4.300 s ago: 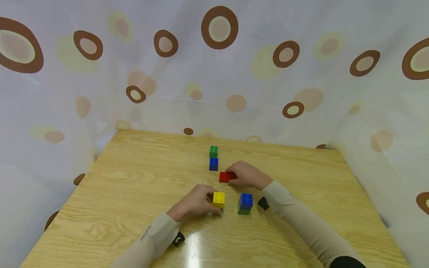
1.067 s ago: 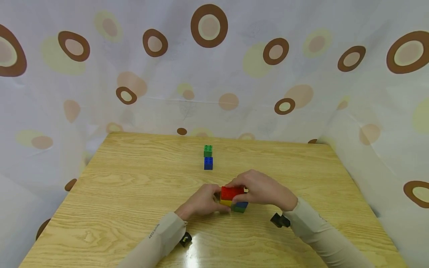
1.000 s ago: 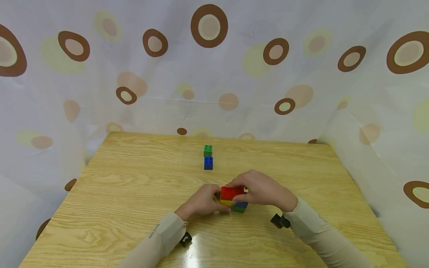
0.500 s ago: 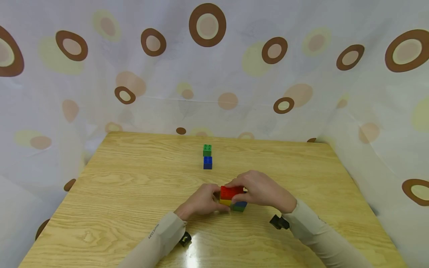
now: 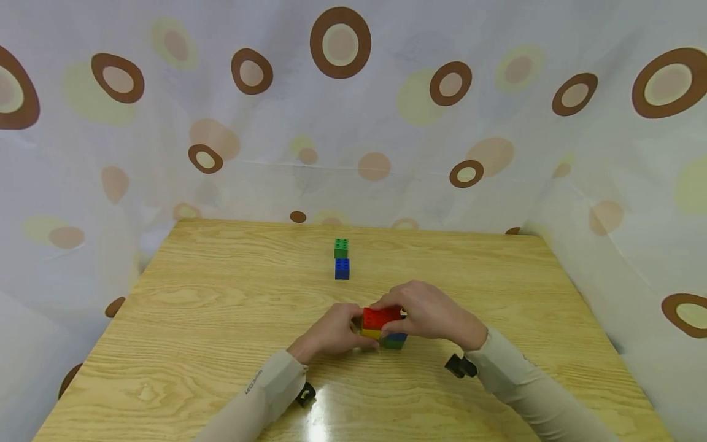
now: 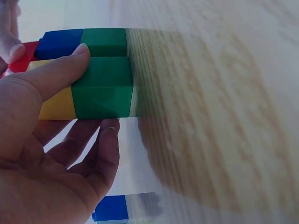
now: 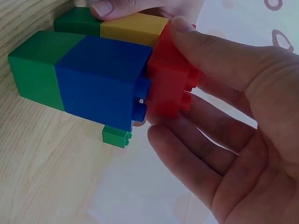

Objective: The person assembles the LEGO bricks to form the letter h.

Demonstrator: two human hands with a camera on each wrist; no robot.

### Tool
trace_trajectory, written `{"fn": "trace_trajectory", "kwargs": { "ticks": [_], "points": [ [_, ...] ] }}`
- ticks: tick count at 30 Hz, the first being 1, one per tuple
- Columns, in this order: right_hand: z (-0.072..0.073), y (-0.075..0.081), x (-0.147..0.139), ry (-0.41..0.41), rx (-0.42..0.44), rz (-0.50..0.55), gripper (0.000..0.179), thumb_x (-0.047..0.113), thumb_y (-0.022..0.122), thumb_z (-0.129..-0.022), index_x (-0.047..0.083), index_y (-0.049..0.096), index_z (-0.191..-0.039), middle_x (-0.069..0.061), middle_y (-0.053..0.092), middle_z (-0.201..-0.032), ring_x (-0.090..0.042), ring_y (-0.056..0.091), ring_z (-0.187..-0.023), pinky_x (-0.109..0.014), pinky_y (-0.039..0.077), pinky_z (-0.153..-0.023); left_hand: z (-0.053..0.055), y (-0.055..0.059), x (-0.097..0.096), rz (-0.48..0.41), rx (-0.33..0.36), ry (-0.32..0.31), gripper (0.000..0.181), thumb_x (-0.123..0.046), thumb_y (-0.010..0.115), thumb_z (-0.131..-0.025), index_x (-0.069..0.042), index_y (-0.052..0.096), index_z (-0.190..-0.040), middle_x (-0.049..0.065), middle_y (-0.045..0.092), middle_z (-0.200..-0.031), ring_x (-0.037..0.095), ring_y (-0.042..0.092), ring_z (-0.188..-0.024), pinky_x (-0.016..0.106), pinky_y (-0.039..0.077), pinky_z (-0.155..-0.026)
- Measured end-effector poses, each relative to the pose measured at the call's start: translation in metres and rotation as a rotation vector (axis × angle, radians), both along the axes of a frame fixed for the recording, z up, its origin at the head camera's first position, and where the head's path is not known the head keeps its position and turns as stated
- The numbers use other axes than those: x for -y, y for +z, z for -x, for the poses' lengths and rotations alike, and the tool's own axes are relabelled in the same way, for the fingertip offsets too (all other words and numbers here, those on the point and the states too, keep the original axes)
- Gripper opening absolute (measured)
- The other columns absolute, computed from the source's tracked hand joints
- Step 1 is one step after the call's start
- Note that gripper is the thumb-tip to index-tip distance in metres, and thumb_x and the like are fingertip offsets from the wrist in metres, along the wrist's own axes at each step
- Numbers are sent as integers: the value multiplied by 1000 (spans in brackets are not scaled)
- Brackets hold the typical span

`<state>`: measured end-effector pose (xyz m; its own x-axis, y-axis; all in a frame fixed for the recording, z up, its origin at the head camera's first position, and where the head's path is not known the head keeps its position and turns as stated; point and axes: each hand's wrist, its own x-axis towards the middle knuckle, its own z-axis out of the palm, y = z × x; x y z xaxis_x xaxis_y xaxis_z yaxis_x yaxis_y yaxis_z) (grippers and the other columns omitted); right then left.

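Observation:
My right hand (image 5: 433,312) pinches a red toy building brick (image 7: 168,79) between thumb and fingers. The red brick lies over the yellow brick (image 5: 370,334) and reaches toward the blue brick (image 7: 100,77), whose studs still show in the right wrist view. Yellow sits on a green brick (image 6: 103,91); blue sits on another green brick (image 7: 42,67). These two stacks stand side by side on the table. My left hand (image 5: 331,330) grips the yellow-and-green stack, thumb on its near side and fingers on the far side. Whether the red brick's studs are fully pressed in, I cannot tell.
Farther back on the wooden table (image 5: 232,276), a loose blue brick (image 5: 342,269) and a green brick (image 5: 341,248) stand in line. A patterned curtain (image 5: 265,123) surrounds the table's back and sides. Black wrist devices (image 5: 305,394) sit under both forearms.
Since the oldest frame, my right hand has brought the red brick nearer, from the table onto the yellow one. The two stacks now stand together. Over the last second both hands hold almost still.

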<state>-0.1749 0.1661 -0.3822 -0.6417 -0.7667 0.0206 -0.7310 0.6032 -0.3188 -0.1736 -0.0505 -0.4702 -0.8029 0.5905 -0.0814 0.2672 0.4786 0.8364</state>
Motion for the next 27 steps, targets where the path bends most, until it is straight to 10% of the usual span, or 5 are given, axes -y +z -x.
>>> {"fn": "trace_trajectory", "kwargs": {
  "ticks": [27],
  "points": [
    [-3, -15, -3, -91, 38, 128, 36, 30, 84, -84, 18, 77, -118, 5, 74, -100, -4, 59, -76, -20, 47, -65, 0, 1, 0, 17, 18, 18, 28, -26, 86, -83, -19, 75, -107, -12, 74, -98, 3, 63, -83, 24, 52, -79]
  ]
}}
